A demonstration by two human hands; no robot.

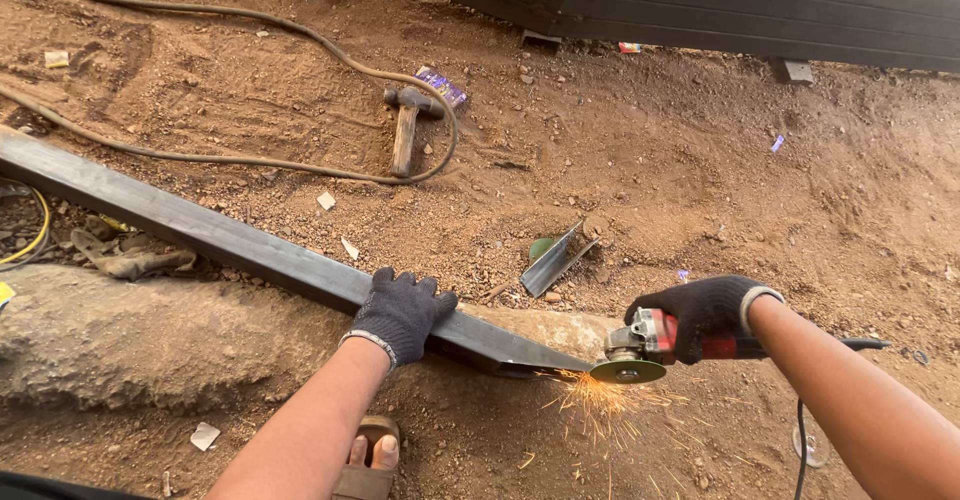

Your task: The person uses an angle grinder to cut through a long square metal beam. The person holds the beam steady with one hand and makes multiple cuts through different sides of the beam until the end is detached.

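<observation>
- Head view looks down on a long dark steel tube [250,245], square in section, lying aslant across a rough concrete ledge [120,335] on red-brown dirt ground [700,160]; its near end is cut to a slanted point.
- The right hand [700,312], in a dark knitted glove, has its fingers wrapped tight around a red angle grinder [655,340], whose disc [628,370] meets the tube's tip and throws orange sparks [600,405] downward.
- The left hand [400,310], gloved alike, lies flat on the tube with fingers spread, pressing it down rather than gripping it.
- Doing this well, I judge, means keeping that press firm, the disc at a steady angle, and the sandalled foot [368,455] clear of the sparks.
- A slanted steel offcut [552,260] lies just beyond the tip.
- Farther off, a wooden-handled hammer [405,125] rests inside a loop of dusty hose [300,165], and a dark metal frame [750,10] stands behind.
</observation>
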